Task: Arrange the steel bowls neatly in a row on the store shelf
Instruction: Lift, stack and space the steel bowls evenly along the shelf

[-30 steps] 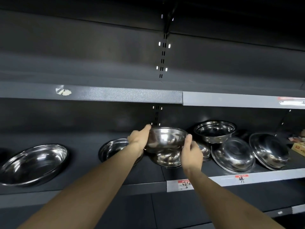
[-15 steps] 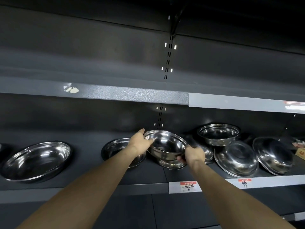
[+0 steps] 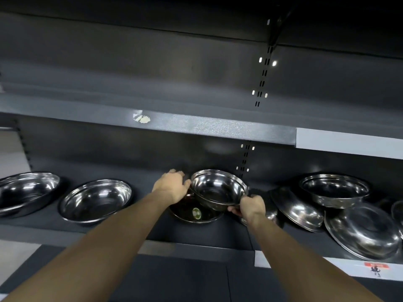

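A steel bowl point(image 3: 218, 188) hangs tilted above a shallower bowl point(image 3: 194, 214) that bears a round green sticker and sits on the dark shelf point(image 3: 196, 234). My right hand point(image 3: 249, 205) grips the tilted bowl's right rim. My left hand point(image 3: 172, 185) rests against its left rim with fingers curved round the edge. Two wide bowls point(image 3: 96, 201) point(image 3: 26, 190) stand in a row to the left. To the right, several bowls lie jumbled: one leaning point(image 3: 298, 209), one upright on top point(image 3: 334, 189), one overturned point(image 3: 362, 232).
An upper shelf edge point(image 3: 196, 125) runs across just above the hands. A slotted upright point(image 3: 245, 158) stands behind the held bowl. A red price tag point(image 3: 376, 265) sits on the shelf front at the right. Bare shelf surface lies in front of the stickered bowl.
The view has shifted left, bringing a second wide bowl into sight. The held bowl moved left and now hangs over the stickered bowl, with both hands still on it.
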A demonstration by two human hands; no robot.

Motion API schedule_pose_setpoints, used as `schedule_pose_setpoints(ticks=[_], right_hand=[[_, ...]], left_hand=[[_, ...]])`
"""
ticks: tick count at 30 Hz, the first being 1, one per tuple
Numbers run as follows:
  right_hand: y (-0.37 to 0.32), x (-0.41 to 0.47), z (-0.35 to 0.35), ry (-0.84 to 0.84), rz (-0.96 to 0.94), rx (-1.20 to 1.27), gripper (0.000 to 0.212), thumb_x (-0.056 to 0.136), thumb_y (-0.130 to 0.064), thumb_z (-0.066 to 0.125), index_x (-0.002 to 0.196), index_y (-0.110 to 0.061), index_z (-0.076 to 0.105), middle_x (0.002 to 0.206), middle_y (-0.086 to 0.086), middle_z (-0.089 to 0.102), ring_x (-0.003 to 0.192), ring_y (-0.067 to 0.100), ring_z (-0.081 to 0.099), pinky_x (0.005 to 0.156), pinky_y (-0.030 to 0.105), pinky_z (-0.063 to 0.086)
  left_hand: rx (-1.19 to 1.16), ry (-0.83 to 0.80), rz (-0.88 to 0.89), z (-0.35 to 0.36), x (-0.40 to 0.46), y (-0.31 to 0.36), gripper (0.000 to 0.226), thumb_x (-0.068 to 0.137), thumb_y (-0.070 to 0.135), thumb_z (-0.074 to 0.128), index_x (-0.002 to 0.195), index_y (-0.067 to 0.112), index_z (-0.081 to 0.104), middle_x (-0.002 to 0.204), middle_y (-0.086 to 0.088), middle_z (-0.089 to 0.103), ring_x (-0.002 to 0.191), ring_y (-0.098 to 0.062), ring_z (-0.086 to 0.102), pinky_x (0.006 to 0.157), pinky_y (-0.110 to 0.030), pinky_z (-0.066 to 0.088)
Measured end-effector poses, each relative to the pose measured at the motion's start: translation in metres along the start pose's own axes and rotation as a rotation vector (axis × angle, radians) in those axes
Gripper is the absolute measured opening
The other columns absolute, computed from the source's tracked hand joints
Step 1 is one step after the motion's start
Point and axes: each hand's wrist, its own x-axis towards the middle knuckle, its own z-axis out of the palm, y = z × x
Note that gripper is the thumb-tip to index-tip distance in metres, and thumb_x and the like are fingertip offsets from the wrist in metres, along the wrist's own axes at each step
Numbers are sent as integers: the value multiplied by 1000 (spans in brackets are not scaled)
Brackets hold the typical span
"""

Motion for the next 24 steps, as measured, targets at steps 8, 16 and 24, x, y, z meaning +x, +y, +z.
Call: schedule_pose_setpoints(ticks=[8,16,24], right_hand=[[23,1,54,-120,7,-54,28,94,3,37,105,-2,62,85,24,71,41,24,67,37,23,52],[38,0,62,-102,-3,-129,24,97,-3,44,117,-3,57,114,21,67,56,28,72,45,26,57],[43,-5,57,-14,-31,-311,27,101,-15,46,104,1,68,77,14,74,38,10,62,37,16,44]], left_hand=[[63,-3,-80,-4,-3,-36,44,98,43,42,132,19,57,141,-7,48,130,-28,48,105,-40,43],[46,-10,-79,1,-7,-50,45,99,41,43,133,15,56,144,-8,48,135,-27,44,108,-38,41],[41,-28,-41,6,-7,-52,43,99,39,44,133,16,56,144,-8,48,134,-27,45,108,-38,41]])
